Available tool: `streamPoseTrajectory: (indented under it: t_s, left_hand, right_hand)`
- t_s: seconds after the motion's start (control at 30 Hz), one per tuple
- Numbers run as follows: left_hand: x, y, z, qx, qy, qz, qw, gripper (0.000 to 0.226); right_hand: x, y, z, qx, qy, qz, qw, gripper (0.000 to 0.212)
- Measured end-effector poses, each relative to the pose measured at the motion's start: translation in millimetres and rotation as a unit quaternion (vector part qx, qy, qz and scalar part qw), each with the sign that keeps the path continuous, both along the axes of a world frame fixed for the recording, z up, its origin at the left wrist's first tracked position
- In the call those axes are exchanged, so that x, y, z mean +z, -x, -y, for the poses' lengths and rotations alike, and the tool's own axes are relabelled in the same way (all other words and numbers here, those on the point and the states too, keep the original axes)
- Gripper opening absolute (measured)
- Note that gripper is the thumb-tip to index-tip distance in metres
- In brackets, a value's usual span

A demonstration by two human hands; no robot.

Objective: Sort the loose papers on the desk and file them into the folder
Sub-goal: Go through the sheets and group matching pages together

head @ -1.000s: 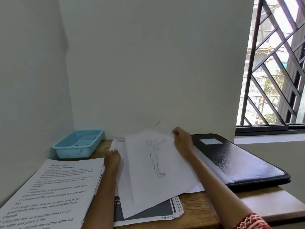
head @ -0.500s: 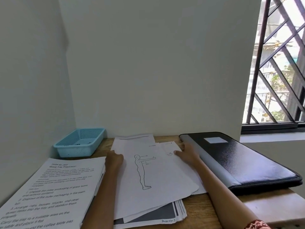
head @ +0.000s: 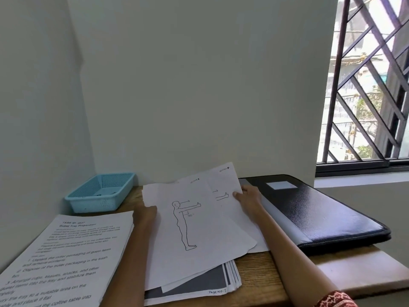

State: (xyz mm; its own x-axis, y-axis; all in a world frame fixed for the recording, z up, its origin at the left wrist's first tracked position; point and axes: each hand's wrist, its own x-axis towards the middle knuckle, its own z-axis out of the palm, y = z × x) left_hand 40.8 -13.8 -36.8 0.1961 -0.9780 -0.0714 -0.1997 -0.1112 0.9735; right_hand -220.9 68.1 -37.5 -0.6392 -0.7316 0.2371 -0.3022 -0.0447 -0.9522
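Right hand [head: 247, 197] at the right edge of a loose white sheet [head: 199, 227], thumb laid on top of the paper and the other fingers curled under it, pinching that edge. Left hand [head: 145, 214] at the sheet's left edge, knuckles up, fingertips hidden behind the paper, so cannot tell whether gripping or only resting there. Printed on the sheet between the 2 hands: a line drawing of a standing figure with 1 arm stretched forward, an arrow above it, and a mark reading 90 under the arm. Just beside the right thumb, a smaller drawing of an outstretched arm, on what looks like a 2nd sheet tucked behind. Far edge of the paper lifted off the desk, near edge lying on a stack of printed pages [head: 199, 286] with dark grey blocks, a handwritten "Page No" label at its corner. Directly right of the right hand's fingers, touching or nearly so, a closed black folder [head: 321, 213] with a grey spine and a white label, flat on the wooden desk [head: 261, 273]. Left of the left hand, a separate pile of typed instruction pages [head: 66, 258]. Beyond the left hand, against the wall, a light blue perforated basket [head: 99, 191]. Far right, a barred window [head: 365, 85].
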Motion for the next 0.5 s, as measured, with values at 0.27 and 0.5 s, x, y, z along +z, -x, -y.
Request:
streamPoseTrajectory:
  t_s: [0.27,0.5]
  left_hand:
    - [2.1,-0.5,-0.5,-0.033,0.028,-0.056,0.998,0.037]
    - [6.0,10.1,-10.9,-0.090,0.018,-0.109,0.990,0.052]
  right_hand:
    - [4.9,-3.1,-2.6,0.088,-0.011,0.060,0.994,0.009]
    - [12.8,-21.4,-4.0,0.198,-0.091,0.027,0.976,0.045]
